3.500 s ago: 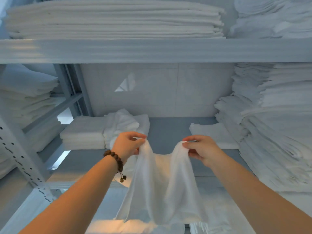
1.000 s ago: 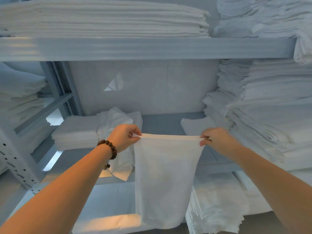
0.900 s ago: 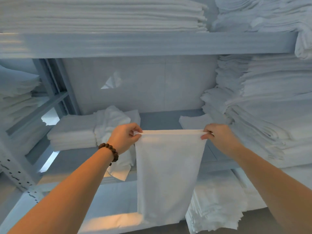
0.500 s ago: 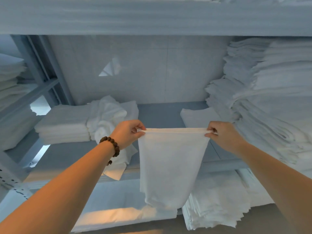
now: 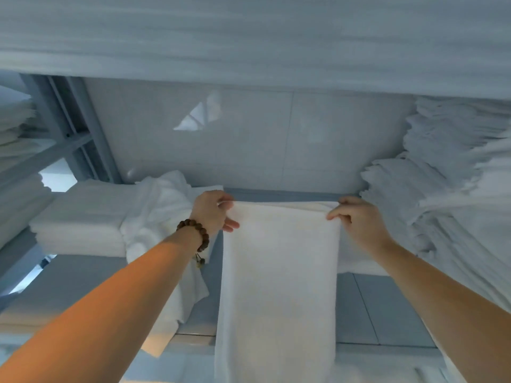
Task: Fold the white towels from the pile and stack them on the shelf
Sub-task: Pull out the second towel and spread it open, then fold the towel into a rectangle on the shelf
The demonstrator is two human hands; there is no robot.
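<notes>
left fingers (image 5: 224,200): curled over the top left corner of the held towel (image 5: 279,272), thumb underneath; a pinch.
right fingers (image 5: 335,214): curled, pinching the top right corner of the same towel.
left hand (image 5: 211,212): knuckles up, a beaded bracelet (image 5: 195,230) on the wrist.
right hand (image 5: 359,221): knuckles up, level with the left, well apart from it.
held towel: white, top edge stretched straight between the two hands over the far part of the middle shelf (image 5: 387,308); the rest runs down past the near edge. Resting on the board or clear of it: cannot tell.
middle shelf, left: a neat folded stack (image 5: 80,217), with loose towels (image 5: 160,200) crumpled against its right side, one draping over the near edge.
middle shelf, right: a tall stack (image 5: 456,189) of white linen with ragged edges, rising towards the upper shelf (image 5: 249,51).
middle shelf, under right wrist: a flat towel (image 5: 352,258), mostly hidden.
upper shelf: front edge only, blurred.
left bay: beyond the grey upright (image 5: 74,128), more white stacks (image 5: 16,128).
</notes>
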